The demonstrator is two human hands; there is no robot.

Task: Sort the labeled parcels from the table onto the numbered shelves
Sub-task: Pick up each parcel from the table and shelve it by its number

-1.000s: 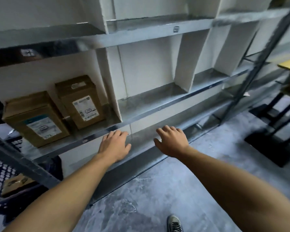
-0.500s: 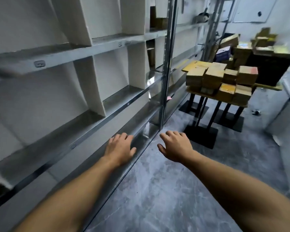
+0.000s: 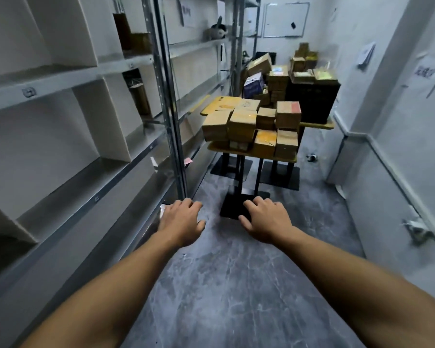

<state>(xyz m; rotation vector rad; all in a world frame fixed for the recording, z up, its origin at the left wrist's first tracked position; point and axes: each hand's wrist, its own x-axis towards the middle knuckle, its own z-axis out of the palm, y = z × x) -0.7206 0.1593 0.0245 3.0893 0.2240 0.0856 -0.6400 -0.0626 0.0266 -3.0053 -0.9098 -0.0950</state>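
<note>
Here the left hand (image 3: pixel 182 222) and right hand (image 3: pixel 268 221) reach forward palm-down, fingers relaxed and slightly spread, holding nothing. Ahead, brown parcels (image 3: pixel 241 124) crowd the desk (image 3: pixel 217 148), right of metal shelves (image 3: pixel 116 172), over grey floor (image 3: pixel 236 285).

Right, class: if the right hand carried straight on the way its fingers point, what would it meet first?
Probably the black table leg, below the parcels; nothing shows between it and the right hand, though depth is unclear.
</note>
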